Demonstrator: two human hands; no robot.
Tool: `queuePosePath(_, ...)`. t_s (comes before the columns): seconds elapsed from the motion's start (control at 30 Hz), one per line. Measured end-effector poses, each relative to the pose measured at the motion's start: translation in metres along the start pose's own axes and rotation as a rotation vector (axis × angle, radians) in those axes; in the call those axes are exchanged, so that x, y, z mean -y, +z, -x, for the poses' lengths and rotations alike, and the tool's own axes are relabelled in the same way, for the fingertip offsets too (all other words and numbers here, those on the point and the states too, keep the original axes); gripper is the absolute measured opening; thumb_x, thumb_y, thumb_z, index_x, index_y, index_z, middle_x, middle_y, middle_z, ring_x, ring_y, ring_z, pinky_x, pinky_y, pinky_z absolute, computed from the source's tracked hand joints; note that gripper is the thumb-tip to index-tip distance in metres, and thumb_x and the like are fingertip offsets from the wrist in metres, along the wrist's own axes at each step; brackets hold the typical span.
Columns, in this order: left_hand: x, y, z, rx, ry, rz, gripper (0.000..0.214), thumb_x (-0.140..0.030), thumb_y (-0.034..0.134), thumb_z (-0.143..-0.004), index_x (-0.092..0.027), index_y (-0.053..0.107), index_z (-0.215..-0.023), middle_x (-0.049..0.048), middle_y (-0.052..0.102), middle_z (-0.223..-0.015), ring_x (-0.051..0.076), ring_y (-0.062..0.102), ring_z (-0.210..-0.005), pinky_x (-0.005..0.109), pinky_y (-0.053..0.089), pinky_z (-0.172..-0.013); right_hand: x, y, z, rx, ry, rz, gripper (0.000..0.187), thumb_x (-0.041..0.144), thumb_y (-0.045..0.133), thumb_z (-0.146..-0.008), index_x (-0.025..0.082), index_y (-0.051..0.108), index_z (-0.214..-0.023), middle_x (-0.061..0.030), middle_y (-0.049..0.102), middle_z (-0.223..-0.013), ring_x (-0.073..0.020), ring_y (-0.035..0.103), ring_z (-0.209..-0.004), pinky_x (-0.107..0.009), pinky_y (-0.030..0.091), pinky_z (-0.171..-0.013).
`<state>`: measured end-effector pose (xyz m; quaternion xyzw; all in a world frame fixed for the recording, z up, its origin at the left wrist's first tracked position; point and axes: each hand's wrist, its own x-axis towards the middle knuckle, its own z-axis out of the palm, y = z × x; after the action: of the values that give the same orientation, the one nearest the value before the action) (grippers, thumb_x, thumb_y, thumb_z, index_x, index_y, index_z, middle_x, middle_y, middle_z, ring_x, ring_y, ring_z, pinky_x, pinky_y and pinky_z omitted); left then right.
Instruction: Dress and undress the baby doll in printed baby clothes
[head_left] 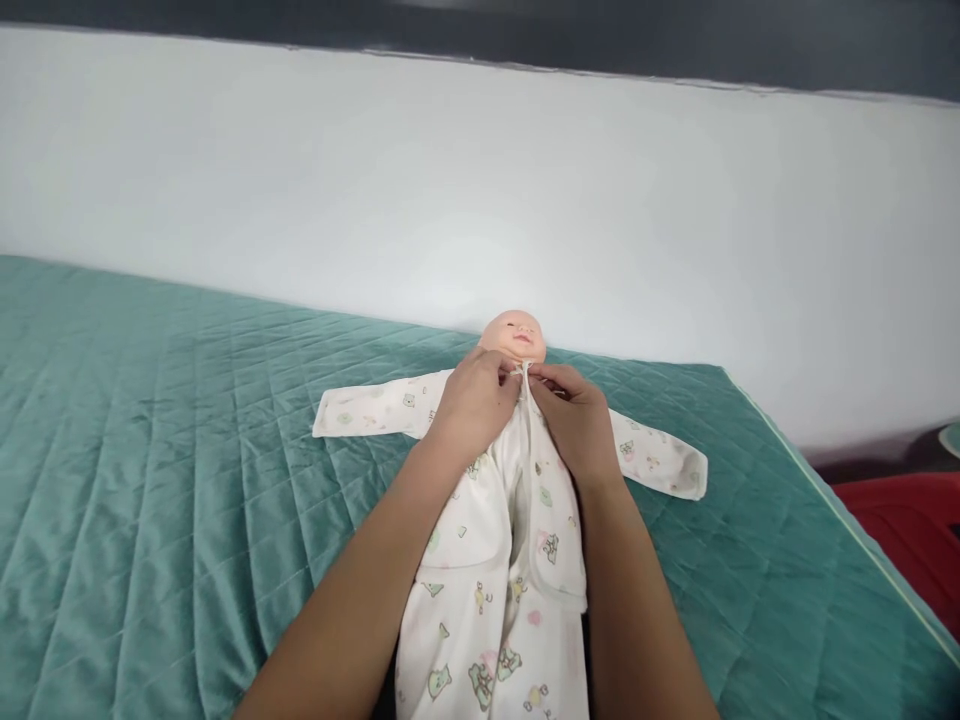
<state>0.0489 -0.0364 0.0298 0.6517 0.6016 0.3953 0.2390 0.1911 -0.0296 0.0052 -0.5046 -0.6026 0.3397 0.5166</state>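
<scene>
A baby doll point(514, 335) lies on its back, dressed in a white printed jacket point(469, 515) and matching trousers point(457, 650). The jacket's sleeves stretch out to both sides, and its front edges part below the chest. At the neckline, my left hand point(476, 395) pinches the left edge of the jacket collar. My right hand point(571, 405) closes its thumb and fingers on the opposite edge, close beside it. Between the fingertips a small white bit of the collar sticks up; whether it is a tie or a snap I cannot make out.
A green quilted cover point(187, 450) spreads under the doll, its edge point(832, 490) running down on the right. Behind the doll's head rises a white wall point(375, 190). A red chair-like object point(911, 530) stands past the right edge.
</scene>
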Motion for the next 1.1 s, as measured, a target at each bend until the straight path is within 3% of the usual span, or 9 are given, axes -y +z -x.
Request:
queuePosePath(0.33, 0.005, -0.004, -0.002, 0.045, 0.025, 0.169, 0.013, -0.014, 0.053, -0.089, -0.019, 0.062, -0.082, 0.0025, 0.074, -0.095, 0.017, 0.066, -0.087, 0.03, 0.047, -0.081, 0.003, -0.001, 0.002, 0.045, -0.041, 0.031, 0.02, 0.03, 0.069, -0.081, 0.025, 0.08, -0.097, -0.0029, 0.069, -0.107, -0.0147, 0.06, -0.083, -0.032, 0.05, -0.084)
queuePosePath(0.6, 0.009, -0.01, -0.003, 0.104, 0.004, 0.265, 0.01, -0.022, 0.054, -0.092, -0.019, 0.062, -0.088, 0.003, 0.073, -0.097, 0.017, 0.066, -0.091, 0.029, 0.048, -0.083, 0.0, -0.003, -0.001, 0.094, -0.051, 0.054, 0.021, 0.03, 0.07, -0.079, 0.024, 0.076, -0.098, -0.0026, 0.067, -0.104, -0.0141, 0.056, -0.079, -0.033, 0.048, -0.081)
queuePosePath(0.77, 0.007, -0.008, -0.001, 0.098, -0.008, 0.225, 0.017, -0.033, 0.06, -0.091, -0.021, 0.064, -0.103, 0.0022, 0.072, -0.095, 0.018, 0.067, -0.092, 0.03, 0.048, -0.082, 0.006, -0.004, 0.0, 0.142, -0.031, 0.114, 0.017, 0.031, 0.067, -0.08, 0.024, 0.072, -0.095, -0.0018, 0.065, -0.101, -0.0152, 0.054, -0.081, -0.033, 0.046, -0.081)
queuePosePath(1.1, 0.01, -0.007, -0.003, 0.089, 0.004, 0.224, 0.027, -0.012, 0.052, -0.085, -0.023, 0.069, -0.103, 0.0003, 0.068, -0.09, 0.015, 0.064, -0.083, 0.028, 0.049, -0.077, 0.005, -0.004, 0.001, 0.127, 0.063, 0.161, 0.024, 0.038, 0.069, -0.079, 0.024, 0.069, -0.099, -0.0012, 0.064, -0.093, -0.0166, 0.054, -0.08, -0.035, 0.045, -0.081)
